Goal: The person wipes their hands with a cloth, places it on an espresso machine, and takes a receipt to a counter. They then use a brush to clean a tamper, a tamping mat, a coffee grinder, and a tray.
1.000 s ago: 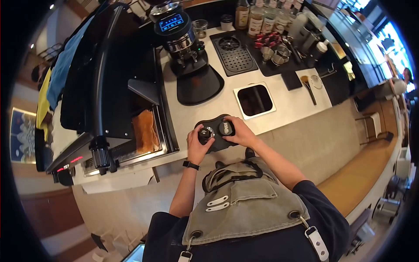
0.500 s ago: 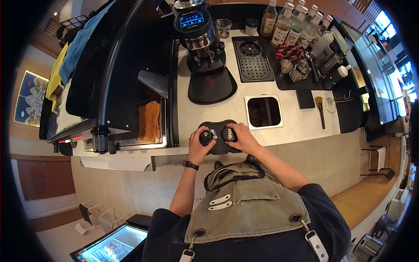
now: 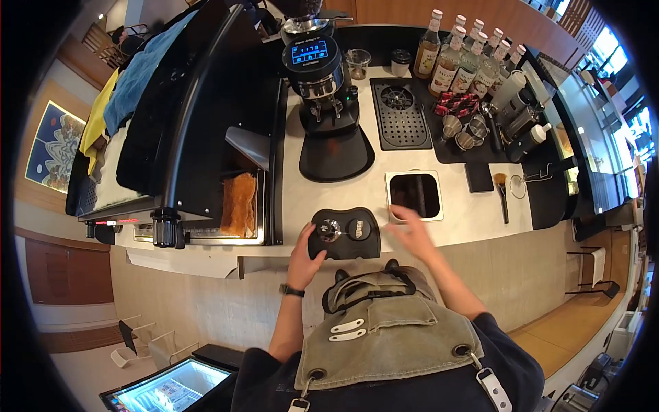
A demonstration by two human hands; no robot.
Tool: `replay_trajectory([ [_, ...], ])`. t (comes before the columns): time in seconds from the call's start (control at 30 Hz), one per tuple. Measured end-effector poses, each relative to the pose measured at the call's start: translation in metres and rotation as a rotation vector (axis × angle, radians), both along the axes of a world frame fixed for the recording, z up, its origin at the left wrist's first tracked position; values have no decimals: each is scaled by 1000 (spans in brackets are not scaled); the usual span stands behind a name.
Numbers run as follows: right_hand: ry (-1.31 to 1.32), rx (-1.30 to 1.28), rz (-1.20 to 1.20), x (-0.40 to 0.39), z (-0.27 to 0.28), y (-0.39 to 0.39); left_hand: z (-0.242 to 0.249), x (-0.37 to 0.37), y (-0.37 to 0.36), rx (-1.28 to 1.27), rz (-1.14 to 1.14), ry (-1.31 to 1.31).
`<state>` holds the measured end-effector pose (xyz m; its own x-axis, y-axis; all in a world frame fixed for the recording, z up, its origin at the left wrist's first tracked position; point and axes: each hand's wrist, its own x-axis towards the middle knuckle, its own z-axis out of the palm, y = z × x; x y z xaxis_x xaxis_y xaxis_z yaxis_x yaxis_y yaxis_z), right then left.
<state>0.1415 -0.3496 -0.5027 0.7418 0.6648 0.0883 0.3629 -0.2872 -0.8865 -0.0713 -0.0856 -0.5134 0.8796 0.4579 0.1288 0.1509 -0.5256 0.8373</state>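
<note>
A black tamping mat lies at the counter's front edge with two round coffee tools on it. The left one is a tamper or leveller with a black top and shiny metal rim; the right one has a black top with pale lettering. My left hand is at the mat's left edge, thumb and fingers apart, holding neither tool. Off the mat's right side, my right hand is open with its fingers spread, slightly blurred, near the front corner of the square metal-rimmed bin opening.
Behind the mat stands a coffee grinder with a lit display over a black tray. A drip tray, syrup bottles and a brush are to the right. An espresso machine and brown cloth are left.
Both hands have let go of the round tools, which stay on the mat. My left hand has moved left and down to the mat's edge; my right hand has moved right, off the mat.
</note>
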Motion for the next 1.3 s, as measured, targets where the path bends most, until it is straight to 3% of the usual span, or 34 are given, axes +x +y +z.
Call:
replay_trajectory([
  [0.07,-7,4,-418,37,-7,-63,4,-25,-5,-37,154,29],
  [0.1,-292,-22,-622,58,-11,-104,9,-30,-9,-55,232,45],
  [0.17,-570,-291,-954,100,-38,-195,36,-30,-24,-118,319,1],
  [0.23,-580,-587,-1110,117,-57,-252,67,-17,-41,-138,364,-63],
  [0.33,-294,-715,-1011,120,-49,-261,98,16,-65,-171,176,-112],
  [0.57,-377,-549,-920,130,-82,-296,139,128,-146,-242,-325,19],
  [0.67,18,-184,-1050,93,-63,-299,122,166,-181,-302,-619,127],
  [0.8,311,171,-704,32,16,-250,99,189,-228,-673,-386,148],
  [0.9,386,146,-473,14,49,-211,95,197,-235,-1050,-215,150],
  [1.0,450,288,-333,20,65,-178,84,194,-205,-971,-350,229],
  [1.1,484,553,-198,42,62,-143,105,185,-178,-968,-366,316],
  [1.2,708,567,-175,62,79,-89,119,168,-161,-963,-402,378],
  [1.3,707,358,77,74,95,-40,124,151,-144,-954,-400,398],
])
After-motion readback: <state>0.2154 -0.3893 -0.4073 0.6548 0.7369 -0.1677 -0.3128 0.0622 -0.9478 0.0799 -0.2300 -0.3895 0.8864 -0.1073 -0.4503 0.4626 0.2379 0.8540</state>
